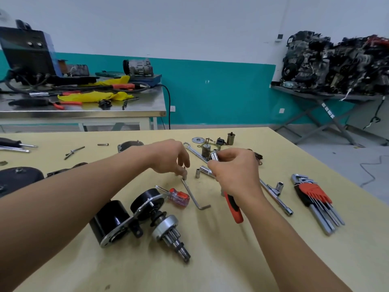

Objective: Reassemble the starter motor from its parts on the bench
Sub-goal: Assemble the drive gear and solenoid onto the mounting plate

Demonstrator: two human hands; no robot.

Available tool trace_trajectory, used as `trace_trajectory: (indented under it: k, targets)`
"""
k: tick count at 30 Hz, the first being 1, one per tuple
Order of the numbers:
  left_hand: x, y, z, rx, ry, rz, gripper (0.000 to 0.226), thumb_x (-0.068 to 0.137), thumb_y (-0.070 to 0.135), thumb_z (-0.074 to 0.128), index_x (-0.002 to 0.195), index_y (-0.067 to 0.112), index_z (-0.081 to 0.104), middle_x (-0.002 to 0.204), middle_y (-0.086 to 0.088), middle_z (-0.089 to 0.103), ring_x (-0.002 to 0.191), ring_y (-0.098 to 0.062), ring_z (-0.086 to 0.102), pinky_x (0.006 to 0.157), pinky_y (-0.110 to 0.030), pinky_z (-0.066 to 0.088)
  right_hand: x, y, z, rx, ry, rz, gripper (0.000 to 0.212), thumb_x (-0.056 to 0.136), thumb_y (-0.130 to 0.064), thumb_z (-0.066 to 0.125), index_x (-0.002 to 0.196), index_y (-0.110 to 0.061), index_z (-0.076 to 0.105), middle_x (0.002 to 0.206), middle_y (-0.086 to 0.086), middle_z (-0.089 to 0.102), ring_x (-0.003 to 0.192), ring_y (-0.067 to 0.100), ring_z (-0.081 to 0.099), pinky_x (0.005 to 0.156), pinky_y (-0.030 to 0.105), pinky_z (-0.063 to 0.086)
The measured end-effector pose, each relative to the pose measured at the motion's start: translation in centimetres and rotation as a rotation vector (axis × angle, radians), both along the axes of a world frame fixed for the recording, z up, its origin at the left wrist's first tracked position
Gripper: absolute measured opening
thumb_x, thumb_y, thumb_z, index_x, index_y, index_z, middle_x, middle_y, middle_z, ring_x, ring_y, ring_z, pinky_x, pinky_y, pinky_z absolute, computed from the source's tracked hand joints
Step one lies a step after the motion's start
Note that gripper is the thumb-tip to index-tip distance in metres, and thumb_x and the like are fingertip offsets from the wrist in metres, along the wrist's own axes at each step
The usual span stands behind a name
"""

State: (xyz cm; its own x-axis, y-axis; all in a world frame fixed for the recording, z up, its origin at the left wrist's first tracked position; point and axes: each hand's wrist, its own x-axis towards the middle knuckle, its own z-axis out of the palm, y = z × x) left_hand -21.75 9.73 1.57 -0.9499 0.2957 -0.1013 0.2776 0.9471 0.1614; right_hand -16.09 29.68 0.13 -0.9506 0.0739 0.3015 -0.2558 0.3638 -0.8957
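The partly assembled starter motor [139,218], two black cylinders on a metal plate with a pinion gear, lies near the bench's front. Above and beyond it, my left hand [170,158] reaches down, its fingertips pinching a small socket [184,174] that stands on the long end of an L-shaped hex key [192,196]. My right hand [235,171] grips a ratchet with a red and black handle [233,207] and holds a shiny socket [214,155] at its fingertips. Another small socket [197,173] and a longer socket [205,170] stand between my hands.
A red screwdriver [177,197] lies by the motor. A T-bar wrench [275,196] and a hex key set [315,199] lie to the right. Small motor parts [210,144] and a spanner sit further back. Black housings [19,178] rest at the left.
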Motion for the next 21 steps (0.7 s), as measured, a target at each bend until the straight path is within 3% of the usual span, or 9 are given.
trace_trajectory:
  k: [3,6,8,10,12,15,18,21]
  targets:
    - [0.3,0.5,-0.2,-0.062,0.046,-0.044,0.024,0.088,0.040,0.075,0.109,0.028,0.075,0.084,0.021,0.062,0.083,-0.005,0.059,0.060,-0.018,0.036,0.2,-0.2,0.2,-0.069,-0.086,0.035,0.030,0.078,-0.011,0.075,0.054,-0.027,0.068,0.060,-0.007,0.070,0.062,0.024,0.070,0.062,0.046,0.060]
    - [0.8,0.4,-0.2,-0.063,0.134,-0.065,0.023,0.090,0.038,0.073,0.109,0.027,0.076,0.092,0.016,0.066,0.086,-0.007,0.058,0.061,-0.017,0.035,0.1,0.0,0.3,-0.119,-0.127,0.056,0.031,0.083,-0.013,0.077,0.057,-0.029,0.070,0.062,-0.004,0.071,0.066,0.023,0.072,0.064,0.042,0.062]
    - [1.4,0.2,0.2,0.150,0.225,-0.013,0.018,0.090,0.033,0.073,0.106,0.025,0.078,0.092,0.015,0.069,0.080,-0.003,0.059,0.060,-0.012,0.036,0.3,0.1,0.3,-0.206,-0.134,0.073,0.016,0.084,-0.014,0.079,0.075,-0.026,0.073,0.063,-0.005,0.070,0.059,0.011,0.069,0.056,0.028,0.059]
    - [2.3,0.0,0.7,0.489,0.284,0.068,0.011,0.089,0.027,0.074,0.098,0.026,0.080,0.085,0.018,0.074,0.077,0.002,0.064,0.058,-0.007,0.042,0.4,0.1,0.4,-0.304,-0.138,0.092,0.008,0.084,-0.013,0.078,0.085,-0.019,0.074,0.067,-0.003,0.071,0.053,0.005,0.066,0.051,0.016,0.051]
    - [3.8,0.1,1.0,0.809,0.272,0.113,0.008,0.089,0.024,0.074,0.094,0.026,0.081,0.080,0.014,0.077,0.072,0.007,0.063,0.058,-0.005,0.044,0.7,-0.2,0.6,-0.386,-0.126,0.120,0.009,0.085,-0.010,0.078,0.085,-0.018,0.075,0.067,-0.001,0.072,0.054,0.006,0.065,0.053,0.016,0.051]
    - [6.2,0.8,1.0,1.142,0.180,0.105,0.016,0.084,0.028,0.073,0.096,0.021,0.081,0.086,0.001,0.079,0.068,0.001,0.060,0.059,-0.012,0.047,1.3,-0.9,0.7,-0.461,-0.094,0.157,0.019,0.086,-0.008,0.076,0.077,-0.025,0.073,0.064,-0.002,0.072,0.056,0.007,0.065,0.055,0.018,0.053]
    - [7.6,1.2,1.0,1.353,0.111,0.127,0.024,0.076,0.029,0.073,0.095,0.018,0.082,0.089,-0.008,0.078,0.071,-0.007,0.061,0.064,-0.019,0.048,1.8,-1.3,0.9,-0.517,-0.053,0.172,0.020,0.087,-0.008,0.074,0.076,-0.025,0.073,0.062,-0.003,0.071,0.055,0.005,0.063,0.054,0.016,0.052]
    - [8.3,1.4,1.2,1.401,0.099,0.145,0.025,0.073,0.029,0.074,0.093,0.016,0.082,0.089,-0.010,0.078,0.072,-0.010,0.060,0.068,-0.025,0.046,2.0,-1.2,1.2,-0.543,-0.001,0.160,0.018,0.087,-0.010,0.075,0.077,-0.025,0.074,0.061,-0.002,0.070,0.055,0.006,0.062,0.055,0.017,0.053]
